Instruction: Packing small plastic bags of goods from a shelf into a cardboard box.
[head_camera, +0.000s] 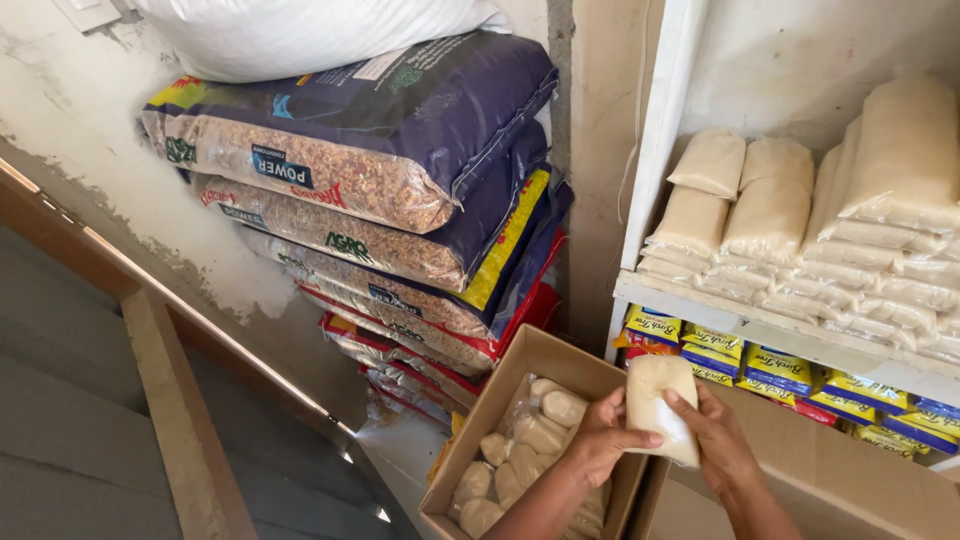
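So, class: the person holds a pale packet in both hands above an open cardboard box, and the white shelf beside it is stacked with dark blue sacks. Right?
One thing is wrong. In the head view, the white shelf is stacked with pale packets; the dark blue sacks lie piled against the wall. Left hand and right hand do hold a pale packet above the cardboard box.

Cream packet (657, 405) in both hands, above a brown cardboard box (540, 365) of matching cream packets. Left of the box: stacked sacks (400, 200), navy and clear over speckled tan grain, with yellow and red edges. White shelf (780, 335) right of it.
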